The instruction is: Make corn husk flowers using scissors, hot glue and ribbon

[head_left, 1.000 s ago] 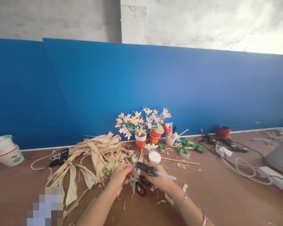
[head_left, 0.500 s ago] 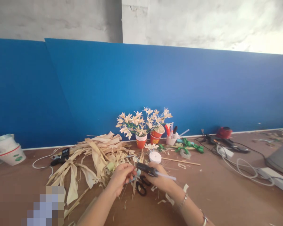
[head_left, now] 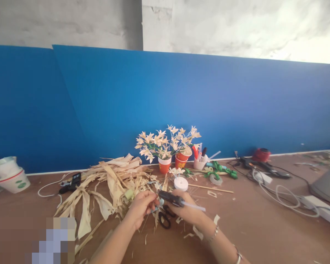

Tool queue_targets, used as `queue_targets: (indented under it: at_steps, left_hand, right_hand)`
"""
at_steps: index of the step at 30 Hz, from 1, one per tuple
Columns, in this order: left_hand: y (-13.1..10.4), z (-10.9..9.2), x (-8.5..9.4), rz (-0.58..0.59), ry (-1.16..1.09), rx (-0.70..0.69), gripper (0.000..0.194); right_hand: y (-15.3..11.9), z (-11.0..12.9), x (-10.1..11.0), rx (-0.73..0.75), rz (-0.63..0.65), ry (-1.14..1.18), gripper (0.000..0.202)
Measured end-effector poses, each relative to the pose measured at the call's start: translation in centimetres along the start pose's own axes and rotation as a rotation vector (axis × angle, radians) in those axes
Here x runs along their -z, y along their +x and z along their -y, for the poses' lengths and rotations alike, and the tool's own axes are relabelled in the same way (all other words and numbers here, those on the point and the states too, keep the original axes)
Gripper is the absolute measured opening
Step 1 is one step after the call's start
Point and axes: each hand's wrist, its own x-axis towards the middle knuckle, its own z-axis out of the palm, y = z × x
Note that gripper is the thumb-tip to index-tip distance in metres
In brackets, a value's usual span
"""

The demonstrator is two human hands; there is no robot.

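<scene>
My right hand [head_left: 184, 207] is wrapped round a black glue gun [head_left: 170, 198], with a clear glue stick [head_left: 194, 206] jutting from its rear toward the right. The gun's front end points left, close to the fingertips of my left hand [head_left: 143, 207]. Those fingers are pinched together on something too small to make out. Black-handled scissors [head_left: 164, 220] lie on the table just below the gun, partly covered. Behind my hands are a white roll of tape [head_left: 180, 184] and a small pale flower [head_left: 176, 171].
Dried husks [head_left: 114, 183] spread over the left of the table [head_left: 247, 227]. Pale flowers stand in red cups [head_left: 165, 167] before a blue partition [head_left: 165, 91]. Green pieces [head_left: 231, 173] and a thin stick [head_left: 211, 188] lie right of centre; cables [head_left: 280, 205] run farther right.
</scene>
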Motion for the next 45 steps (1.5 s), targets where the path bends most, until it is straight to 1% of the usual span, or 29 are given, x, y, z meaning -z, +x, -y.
queue_targets:
  at_steps: [4, 8, 10, 12, 14, 16, 17, 18, 19, 20, 22, 23, 25, 28, 30, 32, 34, 35, 37, 38, 40, 41, 43, 44, 45]
  left_hand:
    - [0.0, 0.0, 0.0, 0.005, 0.003, 0.005, 0.020]
    - [0.0, 0.0, 0.0, 0.018, 0.006, -0.002, 0.018]
    - [0.0, 0.0, 0.0, 0.016, 0.003, -0.007, 0.017]
    - [0.0, 0.0, 0.0, 0.007, 0.000, -0.004, 0.017]
    - [0.0, 0.1, 0.0, 0.005, -0.001, -0.002, 0.017]
    - [0.1, 0.2, 0.1, 0.011, -0.001, -0.001, 0.016]
    - [0.1, 0.2, 0.1, 0.013, -0.002, 0.000, 0.016]
    - [0.0, 0.2, 0.2, 0.015, -0.003, 0.001, 0.016]
    - [0.0, 0.1, 0.2, 0.015, -0.003, -0.001, 0.017]
    - [-0.1, 0.0, 0.3, 0.012, -0.003, -0.003, 0.018]
    - [-0.2, -0.5, 0.5, -0.011, -0.004, -0.015, 0.020]
    - [-0.3, -0.8, 0.6, -0.022, -0.012, -0.023, 0.020]
    - [-0.4, -1.4, 0.8, -0.039, -0.033, -0.021, 0.020]
    - [-0.4, -2.0, 1.2, -0.055, -0.067, -0.025, 0.018]
    - [-0.3, -2.2, 1.4, -0.066, -0.085, -0.027, 0.017]
    - [-0.2, -2.3, 1.6, -0.060, -0.102, -0.036, 0.015]
    - [-0.1, -2.4, 1.7, -0.057, -0.119, -0.042, 0.013]
    - [-0.1, -2.5, 1.8, -0.061, -0.125, -0.041, 0.013]
    - [-0.1, -2.9, 2.0, -0.073, -0.138, -0.036, 0.014]
    - [-0.2, -3.0, 2.1, -0.078, -0.143, -0.038, 0.014]
    - [-0.2, -3.4, 2.3, -0.082, -0.156, -0.053, 0.014]
    - [-0.3, -3.5, 2.4, -0.084, -0.161, -0.061, 0.014]
    - [-0.3, -3.6, 2.6, -0.085, -0.164, -0.070, 0.014]
    - [-0.3, -3.6, 2.6, -0.082, -0.164, -0.071, 0.015]
    - [-0.2, -3.6, 2.6, -0.077, -0.164, -0.073, 0.015]
  right_hand:
    - [0.0, -0.2, -0.3, 0.021, 0.018, 0.057, 0.015]
    - [0.0, -0.8, -0.1, 0.002, -0.014, 0.110, 0.016]
    - [0.0, -1.0, 0.4, 0.005, -0.053, 0.085, 0.016]
    - [-0.1, -0.9, 1.0, 0.030, -0.053, 0.005, 0.015]
    - [-0.5, -0.3, 1.5, 0.075, 0.033, -0.072, 0.011]
    - [-0.8, 0.5, 1.7, 0.112, 0.160, -0.068, 0.010]
    - [-0.9, 0.9, 1.7, 0.115, 0.194, -0.035, 0.011]
    - [-1.0, 1.3, 1.9, 0.108, 0.194, 0.005, 0.012]
    - [-1.0, 1.4, 2.2, 0.096, 0.156, 0.037, 0.014]
    - [-0.9, 1.4, 2.7, 0.081, 0.093, 0.051, 0.016]
    - [-0.8, 0.6, 4.3, 0.052, -0.052, 0.015, 0.021]
    - [-0.8, -0.2, 5.3, 0.016, -0.095, -0.035, 0.026]
    - [-0.9, -2.2, 7.7, -0.105, -0.105, -0.194, 0.035]
    - [-1.4, -5.4, 10.5, -0.341, -0.023, -0.406, 0.044]
    - [-1.7, -6.9, 11.4, -0.473, -0.007, -0.531, 0.047]
    - [-1.8, -7.7, 11.6, -0.571, 0.012, -0.652, 0.046]
    - [-1.6, -7.4, 11.3, -0.629, 0.000, -0.779, 0.042]
    - [-1.4, -6.9, 10.9, -0.635, -0.024, -0.845, 0.040]
    - [-0.9, -5.0, 9.6, -0.585, -0.084, -0.955, 0.034]
    - [-0.6, -3.8, 8.6, -0.517, -0.075, -0.980, 0.029]
    - [0.1, -1.2, 6.3, -0.370, -0.002, -0.967, 0.022]
    - [0.5, 0.1, 4.9, -0.321, 0.028, -0.949, 0.022]
    - [1.1, 2.2, 1.8, -0.163, 0.083, -0.857, 0.023]
    - [1.3, 3.0, 0.2, -0.054, 0.155, -0.763, 0.022]
    - [1.5, 3.5, -1.4, 0.085, 0.245, -0.666, 0.021]
